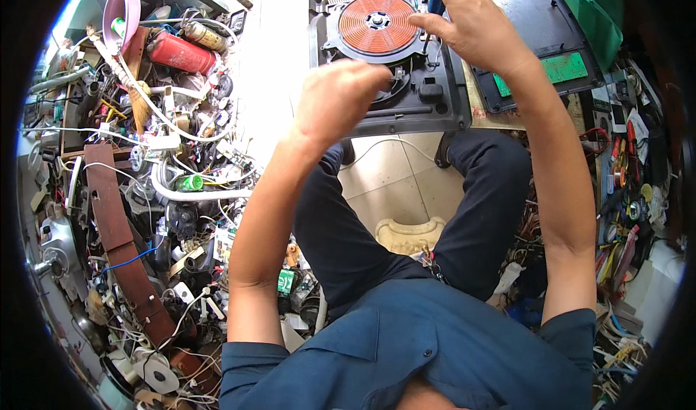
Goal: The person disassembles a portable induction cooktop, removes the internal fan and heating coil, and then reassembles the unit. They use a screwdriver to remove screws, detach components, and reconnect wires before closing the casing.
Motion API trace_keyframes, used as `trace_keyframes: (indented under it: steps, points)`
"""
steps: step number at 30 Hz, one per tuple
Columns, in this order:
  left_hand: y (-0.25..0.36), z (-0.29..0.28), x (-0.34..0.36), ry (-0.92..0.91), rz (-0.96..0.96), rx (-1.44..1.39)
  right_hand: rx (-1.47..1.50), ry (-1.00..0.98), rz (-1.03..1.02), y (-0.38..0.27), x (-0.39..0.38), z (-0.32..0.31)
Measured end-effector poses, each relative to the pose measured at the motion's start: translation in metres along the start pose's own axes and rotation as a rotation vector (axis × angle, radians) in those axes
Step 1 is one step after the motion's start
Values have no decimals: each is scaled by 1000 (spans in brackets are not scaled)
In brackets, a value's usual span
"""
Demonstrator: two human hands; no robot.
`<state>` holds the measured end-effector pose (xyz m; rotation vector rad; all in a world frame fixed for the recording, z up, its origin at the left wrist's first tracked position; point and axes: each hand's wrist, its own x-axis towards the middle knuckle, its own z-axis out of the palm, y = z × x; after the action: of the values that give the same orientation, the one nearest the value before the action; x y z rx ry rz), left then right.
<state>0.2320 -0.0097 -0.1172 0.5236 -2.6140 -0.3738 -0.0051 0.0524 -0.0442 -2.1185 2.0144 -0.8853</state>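
An opened black appliance housing [446, 102] with a round copper-coloured coil [359, 20] lies in front of me at the top of the view. My right hand [482, 29] is at the coil's right edge, closed on a blue-handled screwdriver [435, 2], its dark shaft pointing down. My left hand [337, 98] is over the housing's lower left part, below the coil, with fingers curled; whatever it may hold is hidden. A detached black cover [525, 15] with a green circuit board [536, 73] lies to the right.
Piles of wires, parts and tools crowd both sides, with a red cylinder [181, 53], a pink plastic bowl [119, 0] and a brown board [116, 221] at left. A green bag [591, 11] is at upper right. My legs frame a tiled floor [380, 171].
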Motion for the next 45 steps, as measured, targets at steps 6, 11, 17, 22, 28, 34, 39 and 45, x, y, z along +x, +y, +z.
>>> trace_keyframes:
  steps: [6,11,17,22,28,34,39,45]
  points:
    - [13,19,-1,-457,283,264,-227,159,-13,19,6,31]
    - [13,28,22,-616,367,340,7,351,-235,36,13,46]
    - [7,35,31,-614,423,265,-229,86,96,14,10,30]
    - [2,40,36,-598,524,243,-37,230,-82,23,6,31]
    - [-7,45,25,-523,450,61,169,198,-45,36,2,34]
    - [-21,32,36,-153,124,-337,-115,277,-4,36,-1,30]
    - [-69,32,65,48,-536,-945,309,201,-171,41,15,30]
    - [-106,36,114,169,-589,-1031,13,261,-44,31,8,30]
